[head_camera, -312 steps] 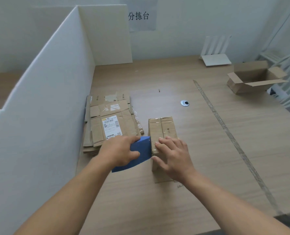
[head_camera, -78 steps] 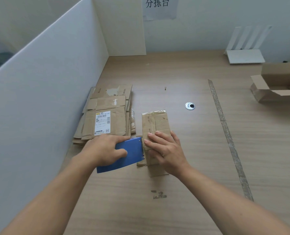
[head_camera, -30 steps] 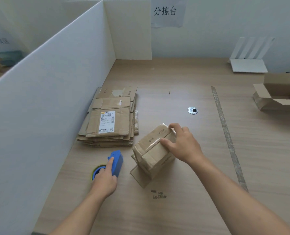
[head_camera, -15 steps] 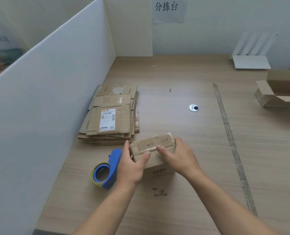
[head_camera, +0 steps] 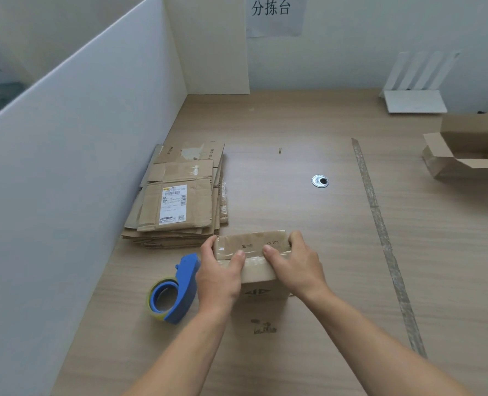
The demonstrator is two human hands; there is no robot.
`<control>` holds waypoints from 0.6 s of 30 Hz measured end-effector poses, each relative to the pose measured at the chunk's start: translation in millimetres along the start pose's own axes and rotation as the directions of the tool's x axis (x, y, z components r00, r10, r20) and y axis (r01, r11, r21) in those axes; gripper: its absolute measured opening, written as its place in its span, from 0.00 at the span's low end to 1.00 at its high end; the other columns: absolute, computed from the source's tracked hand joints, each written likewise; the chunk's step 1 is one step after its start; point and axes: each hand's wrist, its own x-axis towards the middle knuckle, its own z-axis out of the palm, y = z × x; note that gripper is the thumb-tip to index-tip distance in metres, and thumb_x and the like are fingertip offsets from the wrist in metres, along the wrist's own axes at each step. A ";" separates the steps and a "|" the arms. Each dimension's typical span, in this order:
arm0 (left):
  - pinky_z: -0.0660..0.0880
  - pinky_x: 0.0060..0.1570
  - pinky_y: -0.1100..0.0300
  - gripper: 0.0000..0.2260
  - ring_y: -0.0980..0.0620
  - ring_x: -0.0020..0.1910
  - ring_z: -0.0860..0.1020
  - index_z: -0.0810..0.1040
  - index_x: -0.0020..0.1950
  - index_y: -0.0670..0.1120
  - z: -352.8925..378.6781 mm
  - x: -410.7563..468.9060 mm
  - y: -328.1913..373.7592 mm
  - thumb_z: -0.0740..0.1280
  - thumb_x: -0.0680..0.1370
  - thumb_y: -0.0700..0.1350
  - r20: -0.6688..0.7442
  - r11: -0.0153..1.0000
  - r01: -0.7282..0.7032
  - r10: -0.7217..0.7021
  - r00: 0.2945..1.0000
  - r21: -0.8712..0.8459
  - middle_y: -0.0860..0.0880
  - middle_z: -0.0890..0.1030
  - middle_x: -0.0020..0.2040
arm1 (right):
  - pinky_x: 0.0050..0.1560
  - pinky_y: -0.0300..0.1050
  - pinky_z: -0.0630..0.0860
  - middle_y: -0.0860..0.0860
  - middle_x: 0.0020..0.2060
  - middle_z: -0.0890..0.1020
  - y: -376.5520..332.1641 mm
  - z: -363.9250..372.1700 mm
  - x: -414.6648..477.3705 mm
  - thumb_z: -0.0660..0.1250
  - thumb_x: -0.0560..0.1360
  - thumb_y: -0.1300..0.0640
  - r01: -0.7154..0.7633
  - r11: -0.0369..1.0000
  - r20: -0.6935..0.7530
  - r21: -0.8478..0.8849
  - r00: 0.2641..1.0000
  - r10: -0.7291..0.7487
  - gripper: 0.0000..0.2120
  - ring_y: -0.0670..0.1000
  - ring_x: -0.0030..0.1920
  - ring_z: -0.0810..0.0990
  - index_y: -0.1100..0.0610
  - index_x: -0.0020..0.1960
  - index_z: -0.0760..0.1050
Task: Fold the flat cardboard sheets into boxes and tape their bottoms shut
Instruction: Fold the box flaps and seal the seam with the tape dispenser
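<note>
Head view: we see the small cardboard box (head_camera: 251, 244) on the table (head_camera: 308, 361), near centre, taped face up. Left hand (head_camera: 218, 274) grips its left end and right hand (head_camera: 295, 267) its right end, fingers curled round the ends, thumbs pressed on top. Blue tape dispenser (head_camera: 180, 290) lies just left of the left hand, not held. Stack of flat cardboard sheets (head_camera: 180, 201) sits just beyond the box, against the white partition (head_camera: 80, 167). We also see an open box (head_camera: 465, 158) far right, a tape strip (head_camera: 380, 224) running across the table, and a metal grommet (head_camera: 320, 181) left of the strip.
</note>
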 end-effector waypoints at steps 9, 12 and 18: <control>0.71 0.64 0.60 0.20 0.60 0.63 0.77 0.74 0.70 0.54 -7.9 12.2 -13.6 0.68 0.79 0.43 0.013 0.993 -0.021 0.022 1.000 -0.116 0.56 0.80 0.62 | 0.43 0.48 0.68 0.47 0.39 0.76 6.5 -9.4 -1.7 0.64 0.78 0.45 0.009 0.994 0.028 0.107 1.000 -0.012 0.14 0.54 0.44 0.75 0.55 0.45 0.67; 0.70 0.68 0.57 0.20 0.61 0.65 0.75 0.73 0.72 0.54 -8.2 13.0 -15.7 0.67 0.80 0.43 0.011 0.992 -0.016 0.018 1.000 -0.127 0.55 0.79 0.65 | 0.45 0.49 0.72 0.47 0.38 0.79 10.7 -10.7 -1.2 0.64 0.79 0.47 0.001 0.987 0.041 0.163 0.999 -0.007 0.14 0.53 0.43 0.77 0.56 0.43 0.69; 0.71 0.70 0.53 0.18 0.57 0.64 0.76 0.74 0.71 0.54 -8.8 15.3 -16.9 0.65 0.81 0.44 0.052 0.981 0.013 -0.003 0.999 -0.192 0.55 0.79 0.65 | 0.39 0.48 0.69 0.47 0.34 0.77 14.7 -10.6 -4.0 0.60 0.81 0.48 0.026 0.980 0.017 0.195 0.999 -0.030 0.14 0.51 0.38 0.74 0.56 0.42 0.69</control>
